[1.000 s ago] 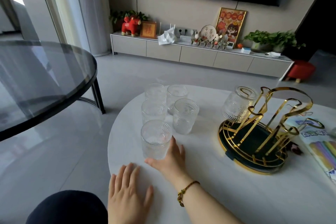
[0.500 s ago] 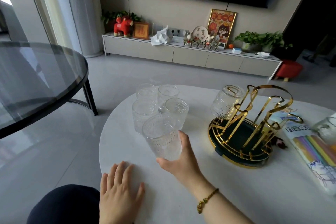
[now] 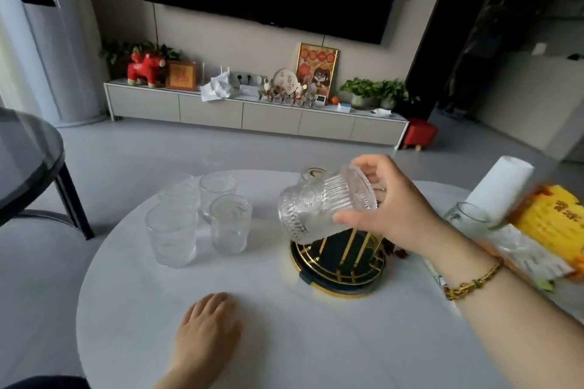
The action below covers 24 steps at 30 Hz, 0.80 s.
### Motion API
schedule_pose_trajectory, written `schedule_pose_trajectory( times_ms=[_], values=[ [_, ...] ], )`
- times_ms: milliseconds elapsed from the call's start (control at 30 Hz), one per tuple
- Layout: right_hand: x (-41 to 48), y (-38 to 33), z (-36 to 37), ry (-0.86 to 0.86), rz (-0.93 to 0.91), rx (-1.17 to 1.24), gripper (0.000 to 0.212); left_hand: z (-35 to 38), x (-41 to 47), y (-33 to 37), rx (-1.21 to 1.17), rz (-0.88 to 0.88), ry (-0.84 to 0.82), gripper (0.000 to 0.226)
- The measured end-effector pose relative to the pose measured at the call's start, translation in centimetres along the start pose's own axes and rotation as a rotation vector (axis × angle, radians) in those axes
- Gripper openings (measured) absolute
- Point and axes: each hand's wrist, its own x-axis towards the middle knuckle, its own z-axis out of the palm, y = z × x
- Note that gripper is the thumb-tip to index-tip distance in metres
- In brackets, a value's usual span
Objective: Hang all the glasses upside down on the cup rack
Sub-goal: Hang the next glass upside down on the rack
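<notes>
My right hand (image 3: 395, 215) grips a ribbed clear glass (image 3: 319, 204), tipped on its side with the mouth down-left, just above the gold and dark green cup rack (image 3: 338, 275). Hand and glass hide most of the rack's prongs. Behind the held glass the base of another glass (image 3: 313, 172) shows, hung upside down on the rack. Several upright glasses (image 3: 170, 234) stand grouped on the left of the white round table (image 3: 284, 341). Flat on the table near the front edge lies my left hand (image 3: 207, 331), holding nothing.
To the right of the rack stand another clear glass (image 3: 471, 219), a white paper roll (image 3: 499, 186) and an orange-yellow package (image 3: 550, 224). A dark glass table (image 3: 28, 161) stands at the left. A low TV cabinet (image 3: 252, 114) lines the far wall.
My right hand lifted the nearest glass off the table, carried it right over the rack and tipped it over. The left hand stayed flat on the table. The camera swung right.
</notes>
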Motion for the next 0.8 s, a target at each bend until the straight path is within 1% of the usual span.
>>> schedule_pose_trajectory(
  times_ms=[67, 133, 200, 267, 367, 467, 533, 667, 767, 800],
  values=[
    [1.5, 0.0, -2.8, 0.075, -0.017, -0.031, 0.065, -0.1, 1.1, 1.1, -0.041, -0.024, -0.031, 0.031],
    [3.3, 0.0, -5.2, 0.130, -0.032, -0.051, 0.067, 0.1, 2.7, 2.2, -0.156, -0.014, 0.042, 0.032],
    [5.3, 0.3, -7.3, 0.185, -0.032, -0.091, 0.065, -1.2, 4.6, 4.5, -0.211, 0.053, 0.119, 0.032],
    [7.4, 1.0, -8.9, 0.231, -0.004, -0.129, 0.069, -3.1, 6.4, 7.4, -0.330, 0.131, 0.208, 0.031],
    [10.1, 2.5, -9.8, 0.235, 0.080, -0.161, 0.082, -5.0, 8.9, 11.0, -0.450, 0.237, 0.313, 0.035],
    [11.7, 4.2, -9.2, 0.168, 0.137, -0.222, 0.083, -6.1, 11.0, 12.9, -0.481, 0.286, 0.334, 0.039],
    [12.5, 5.3, -8.6, 0.118, 0.160, -0.227, 0.082, -6.3, 12.5, 13.3, -0.465, 0.283, 0.303, 0.039],
    [13.7, 7.0, -7.5, 0.041, 0.169, -0.244, 0.079, -4.9, 13.7, 12.3, -0.270, 0.285, 0.258, 0.034],
    [14.4, 7.9, -6.9, -0.016, 0.186, -0.276, 0.079, -4.1, 13.4, 11.7, -0.125, 0.365, 0.221, 0.029],
    [14.6, 8.1, -6.7, -0.031, 0.192, -0.285, 0.079, -4.1, 13.2, 11.5, -0.073, 0.405, 0.245, 0.029]
  ],
)
